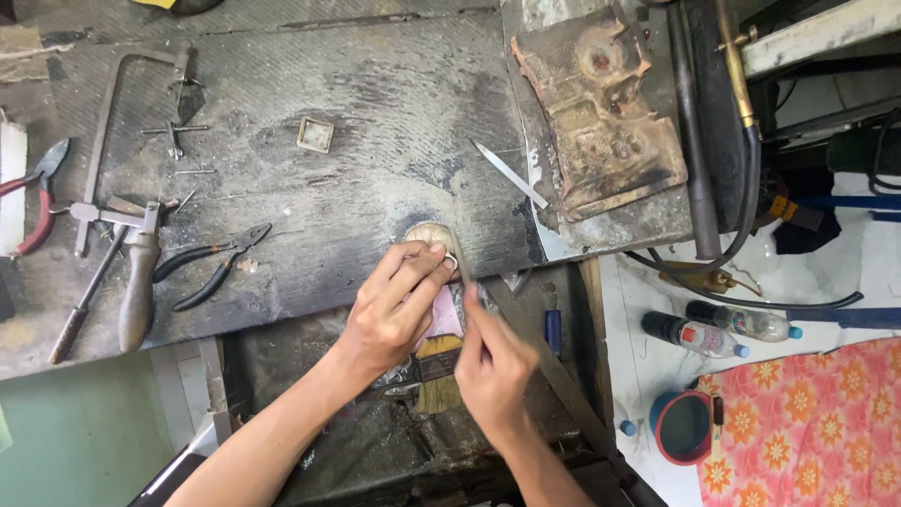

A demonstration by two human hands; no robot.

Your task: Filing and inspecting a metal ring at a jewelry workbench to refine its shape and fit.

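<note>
Our two forearms came up from the bottom of the frame and met at the front edge of the workbench (310, 103). We held a small ring (451, 260) pinched tight in the fingertips of our left hand (399, 300), pressed against a worn wooden peg (427, 233) that jutted from the bench edge. Our right hand (493, 361) was closed around a thin file (465, 272), gripping its lower end, with the tip meeting the ring.

To do this stroke well, we judged the ring should stay braced hard on the peg while the file ran in light, even passes, keeping one angle. The file's long axis ran up and slightly left, tip away from us, toward the peg; which way the ring's opening faced we could not tell, as our fingers hid most of it.

Below our hands lay a flat brush (438, 376) with pale bristles pointing toward us. Farther out on the bench were black-handled pliers (214, 265), a wooden-handled tool (139, 286), a saw frame (117, 103), red-handled cutters (36, 192), a small square frame (315, 134) and a narrow blade (510, 174). A rusty, scorched block (601, 113) sat at the right end, a torch with its hose (741, 113) beside it, and bottles (713, 329) stood on the floor near a flowered cloth (807, 422).
</note>
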